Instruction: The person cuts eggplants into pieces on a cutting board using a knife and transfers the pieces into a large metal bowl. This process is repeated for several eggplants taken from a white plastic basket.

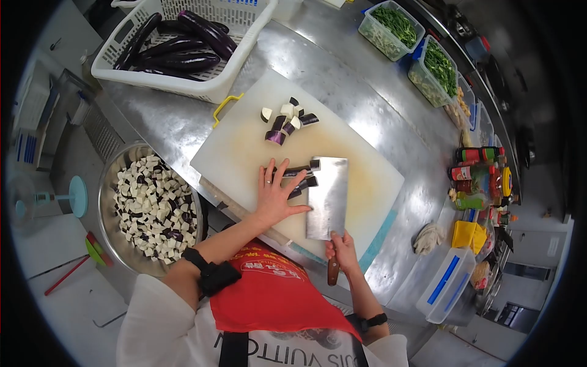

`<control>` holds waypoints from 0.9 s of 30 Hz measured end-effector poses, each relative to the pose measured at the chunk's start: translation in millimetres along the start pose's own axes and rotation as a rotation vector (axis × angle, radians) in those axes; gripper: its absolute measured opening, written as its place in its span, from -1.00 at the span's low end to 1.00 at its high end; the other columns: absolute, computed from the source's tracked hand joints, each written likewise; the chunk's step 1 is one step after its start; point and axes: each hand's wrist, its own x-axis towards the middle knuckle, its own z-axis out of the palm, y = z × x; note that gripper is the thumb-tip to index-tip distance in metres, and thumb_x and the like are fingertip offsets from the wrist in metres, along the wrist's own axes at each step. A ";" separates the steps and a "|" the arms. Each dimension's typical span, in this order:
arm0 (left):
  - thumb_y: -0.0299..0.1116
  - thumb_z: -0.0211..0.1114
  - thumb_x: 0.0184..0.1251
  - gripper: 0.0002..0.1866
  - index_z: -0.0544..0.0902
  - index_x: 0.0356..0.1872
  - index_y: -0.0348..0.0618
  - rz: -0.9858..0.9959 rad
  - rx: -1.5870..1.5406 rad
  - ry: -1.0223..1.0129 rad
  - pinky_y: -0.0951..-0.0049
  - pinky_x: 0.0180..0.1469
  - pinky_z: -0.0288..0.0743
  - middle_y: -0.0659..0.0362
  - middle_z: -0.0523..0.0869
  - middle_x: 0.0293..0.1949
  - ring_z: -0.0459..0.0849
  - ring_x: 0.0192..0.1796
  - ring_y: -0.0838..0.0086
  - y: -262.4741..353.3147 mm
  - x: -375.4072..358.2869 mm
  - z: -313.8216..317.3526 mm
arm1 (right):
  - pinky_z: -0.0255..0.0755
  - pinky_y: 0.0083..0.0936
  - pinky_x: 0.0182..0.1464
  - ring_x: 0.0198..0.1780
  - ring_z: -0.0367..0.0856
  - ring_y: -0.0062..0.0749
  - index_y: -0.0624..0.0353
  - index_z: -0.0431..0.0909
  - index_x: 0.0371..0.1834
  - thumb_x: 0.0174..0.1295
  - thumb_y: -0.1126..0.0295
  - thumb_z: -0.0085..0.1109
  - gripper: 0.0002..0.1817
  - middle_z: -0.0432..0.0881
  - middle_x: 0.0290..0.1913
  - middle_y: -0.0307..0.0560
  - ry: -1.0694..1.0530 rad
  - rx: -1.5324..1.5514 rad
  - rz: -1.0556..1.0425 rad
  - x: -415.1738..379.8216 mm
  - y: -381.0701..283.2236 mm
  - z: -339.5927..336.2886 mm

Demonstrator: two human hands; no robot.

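My left hand lies with fingers spread over long dark strips of eggplant on the white cutting board. Its fingertips press on the strips, and its thumb reaches to the blade. In my right hand is a cleaver, gripped where the wooden handle meets the broad steel blade. The blade's left edge is at the right ends of the strips. Farther up the board sits a small group of cut eggplant chunks, with purple skin and white flesh.
A white plastic basket with whole eggplants stands at upper left. Left of the board is a steel bowl full of eggplant cubes. Tubs of chopped greens, sauce bottles, a cloth and a clear lidded container line the right.
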 end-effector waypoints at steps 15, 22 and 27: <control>-0.06 0.46 0.06 -0.34 0.51 0.25 0.13 -0.266 0.045 0.418 -0.16 0.41 0.01 0.12 0.36 0.35 0.21 0.40 0.00 -35.1 -27.6 -44.8 | 0.25 -0.68 -0.60 -0.61 0.31 -0.73 0.17 0.44 -0.03 0.46 0.31 -0.04 -0.81 0.40 -0.56 -0.35 -0.377 -0.427 -0.071 15.0 -14.1 106.6; -0.27 0.29 0.33 -0.50 0.45 0.28 -0.07 -0.876 0.026 1.007 0.15 0.33 0.21 -0.12 0.26 0.29 0.31 0.31 0.02 -141.9 -123.1 -140.0 | 0.34 -0.40 -0.53 -0.62 0.45 -0.47 0.28 0.46 -0.04 0.39 0.33 0.04 -0.76 0.49 -0.60 0.01 -0.797 -1.066 -0.543 40.1 -19.2 201.2; -0.01 -0.10 0.56 -0.50 0.39 0.37 0.00 -1.247 0.082 0.803 0.19 0.40 0.07 -0.01 0.39 0.31 0.33 0.35 0.14 -214.5 -204.9 -193.3 | 0.35 -0.39 -0.52 -0.61 0.46 -0.48 0.27 0.48 -0.01 0.39 0.35 0.03 -0.76 0.51 -0.60 -0.01 -0.728 -1.122 -0.551 35.8 -47.7 202.6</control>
